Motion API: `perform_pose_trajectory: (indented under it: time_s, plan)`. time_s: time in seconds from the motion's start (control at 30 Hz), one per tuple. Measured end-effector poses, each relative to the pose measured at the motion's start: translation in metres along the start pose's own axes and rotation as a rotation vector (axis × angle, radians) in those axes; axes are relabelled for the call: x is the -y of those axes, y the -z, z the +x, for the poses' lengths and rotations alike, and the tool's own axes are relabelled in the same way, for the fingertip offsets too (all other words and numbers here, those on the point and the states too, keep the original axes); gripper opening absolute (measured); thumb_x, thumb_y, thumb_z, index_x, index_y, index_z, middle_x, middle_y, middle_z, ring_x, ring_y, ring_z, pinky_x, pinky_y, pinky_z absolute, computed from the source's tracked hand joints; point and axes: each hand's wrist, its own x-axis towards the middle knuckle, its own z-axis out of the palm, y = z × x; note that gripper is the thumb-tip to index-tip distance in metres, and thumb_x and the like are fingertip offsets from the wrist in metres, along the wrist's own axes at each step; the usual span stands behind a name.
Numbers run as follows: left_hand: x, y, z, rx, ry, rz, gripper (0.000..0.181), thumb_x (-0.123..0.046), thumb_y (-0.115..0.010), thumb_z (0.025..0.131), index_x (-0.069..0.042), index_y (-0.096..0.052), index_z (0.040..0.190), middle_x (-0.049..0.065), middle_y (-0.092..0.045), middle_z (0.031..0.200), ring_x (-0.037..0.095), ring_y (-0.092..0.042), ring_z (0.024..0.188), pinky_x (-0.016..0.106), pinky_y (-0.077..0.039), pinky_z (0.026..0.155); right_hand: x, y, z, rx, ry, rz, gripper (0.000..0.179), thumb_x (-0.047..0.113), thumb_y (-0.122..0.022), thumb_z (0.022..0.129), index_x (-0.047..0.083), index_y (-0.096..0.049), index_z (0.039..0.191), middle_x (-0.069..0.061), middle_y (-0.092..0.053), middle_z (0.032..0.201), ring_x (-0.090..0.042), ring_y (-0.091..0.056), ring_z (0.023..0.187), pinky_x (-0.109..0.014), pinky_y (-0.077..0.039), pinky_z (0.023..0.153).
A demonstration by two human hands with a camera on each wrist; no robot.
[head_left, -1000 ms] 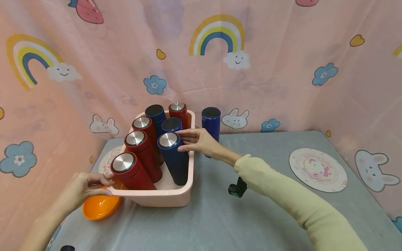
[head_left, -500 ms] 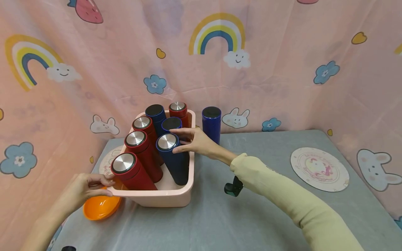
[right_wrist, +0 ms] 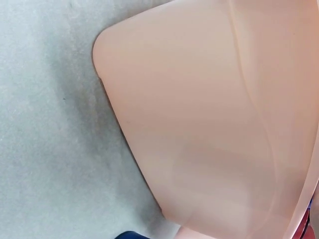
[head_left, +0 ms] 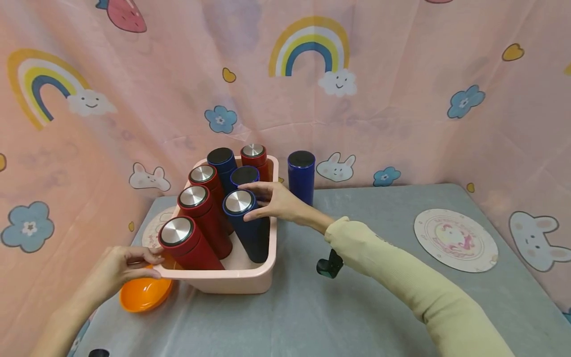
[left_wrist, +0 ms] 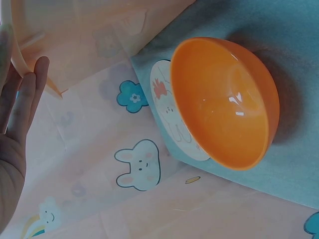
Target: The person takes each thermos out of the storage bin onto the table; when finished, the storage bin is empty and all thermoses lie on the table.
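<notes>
My left hand [head_left: 125, 263] grips the rim of a pale pink plastic bin [head_left: 223, 283] at its near left corner. Several red thermos bottles with silver lids stand inside, the nearest red thermos [head_left: 189, 245] leaning left. My right hand [head_left: 285, 204] reaches over the bin's right rim and holds a dark blue thermos [head_left: 247, 225] with a silver lid near its top, thumb in front and fingers behind. This thermos tilts to the left. Two blue thermoses with black lids stand behind it. In the right wrist view the bin's outer wall [right_wrist: 189, 124] fills most of the picture.
A blue thermos [head_left: 301, 178] stands on the grey table behind the bin's right side. An orange bowl [head_left: 143, 296] sits below my left hand, near a round mat [left_wrist: 172, 114]. Another round mat [head_left: 456, 240] lies at right. Pink printed cloth hangs behind.
My right hand has shifted slightly left, its fingers reaching further around the top of the dark blue thermos. The left hand stays on the bin's rim.
</notes>
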Motion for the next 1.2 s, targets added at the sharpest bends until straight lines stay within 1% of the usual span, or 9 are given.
perform_pose_trajectory:
  time_s: [0.07, 0.1, 0.23, 0.3, 0.47, 0.67, 0.77, 1.0, 1.2]
  plan:
    - [0.000, 0.000, 0.000, 0.002, 0.007, -0.001, 0.016, -0.007, -0.083, 0.068, -0.009, -0.072, 0.080, 0.012, -0.073, 0.086, 0.013, -0.070, 0.077, 0.024, -0.059, 0.061, 0.000, 0.000, 0.000, 0.005, -0.004, -0.013, 0.063, 0.005, -0.078, 0.079, 0.008, -0.052, 0.137, -0.009, -0.053, 0.137, -0.022, -0.049, 0.126, -0.033, -0.044, 0.103]
    - [0.000, 0.000, 0.000, 0.001, 0.007, -0.003, 0.016, -0.007, -0.083, 0.068, -0.008, -0.072, 0.080, 0.013, -0.073, 0.087, 0.011, -0.070, 0.077, 0.023, -0.059, 0.061, 0.000, 0.001, 0.000, 0.007, -0.007, -0.017, 0.064, 0.005, -0.078, 0.079, 0.008, -0.052, 0.137, -0.009, -0.053, 0.137, -0.021, -0.050, 0.126, -0.033, -0.044, 0.103]
    - [-0.001, 0.000, 0.000, -0.008, -0.004, -0.009, 0.017, -0.004, -0.083, 0.067, -0.008, -0.071, 0.078, 0.013, -0.073, 0.085, -0.001, -0.066, 0.077, 0.022, -0.058, 0.061, 0.000, 0.002, -0.001, 0.020, -0.019, -0.014, 0.065, 0.003, -0.078, 0.078, 0.008, -0.051, 0.137, -0.011, -0.054, 0.135, -0.023, -0.051, 0.125, -0.035, -0.044, 0.104]
    - [-0.001, 0.000, 0.001, -0.011, -0.010, -0.008, 0.017, -0.004, -0.083, 0.067, -0.009, -0.071, 0.078, 0.013, -0.073, 0.085, -0.003, -0.065, 0.078, 0.023, -0.058, 0.061, 0.000, 0.003, -0.002, 0.023, -0.017, -0.013, 0.065, 0.002, -0.078, 0.078, 0.007, -0.050, 0.137, -0.012, -0.054, 0.135, -0.024, -0.050, 0.126, -0.036, -0.043, 0.104]
    - [0.000, 0.000, 0.001, -0.007, -0.010, -0.002, 0.016, -0.006, -0.083, 0.068, -0.009, -0.071, 0.079, 0.012, -0.073, 0.085, 0.001, -0.067, 0.077, 0.023, -0.058, 0.061, -0.001, 0.003, -0.005, -0.010, -0.029, -0.016, 0.066, 0.003, -0.080, 0.077, 0.008, -0.053, 0.136, -0.011, -0.058, 0.133, -0.023, -0.054, 0.123, -0.035, -0.045, 0.102]
    - [0.000, 0.000, 0.000, -0.011, -0.020, -0.016, 0.017, -0.004, -0.083, 0.067, -0.007, -0.071, 0.078, 0.013, -0.073, 0.084, -0.005, -0.064, 0.076, 0.020, -0.057, 0.060, -0.001, 0.000, -0.009, -0.058, -0.050, -0.016, 0.066, 0.007, -0.083, 0.074, 0.011, -0.056, 0.135, -0.010, -0.062, 0.126, -0.019, -0.061, 0.114, -0.032, -0.050, 0.096]
    - [0.000, -0.001, -0.001, -0.009, -0.023, -0.019, 0.017, -0.004, -0.083, 0.067, -0.007, -0.071, 0.079, 0.013, -0.073, 0.084, -0.005, -0.064, 0.076, 0.020, -0.057, 0.060, 0.000, -0.001, -0.011, -0.064, -0.048, -0.003, 0.067, 0.006, -0.083, 0.074, 0.010, -0.056, 0.135, -0.012, -0.063, 0.125, -0.020, -0.062, 0.111, -0.032, -0.052, 0.093]
    - [0.001, -0.001, -0.001, -0.007, -0.023, -0.017, 0.017, -0.004, -0.083, 0.067, -0.007, -0.071, 0.079, 0.013, -0.073, 0.084, -0.006, -0.063, 0.077, 0.021, -0.058, 0.061, 0.005, -0.002, -0.014, -0.079, -0.027, -0.014, 0.067, 0.008, -0.083, 0.075, 0.009, -0.054, 0.136, -0.012, -0.063, 0.124, -0.020, -0.063, 0.110, -0.033, -0.052, 0.093]
    - [0.002, -0.003, -0.001, -0.008, -0.040, -0.021, 0.017, -0.004, -0.083, 0.066, -0.007, -0.071, 0.078, 0.014, -0.073, 0.084, -0.005, -0.064, 0.077, 0.020, -0.057, 0.060, 0.012, 0.000, -0.014, -0.098, -0.021, -0.025, 0.068, 0.009, -0.084, 0.074, 0.010, -0.055, 0.135, -0.010, -0.065, 0.122, -0.018, -0.064, 0.109, -0.033, -0.053, 0.092]
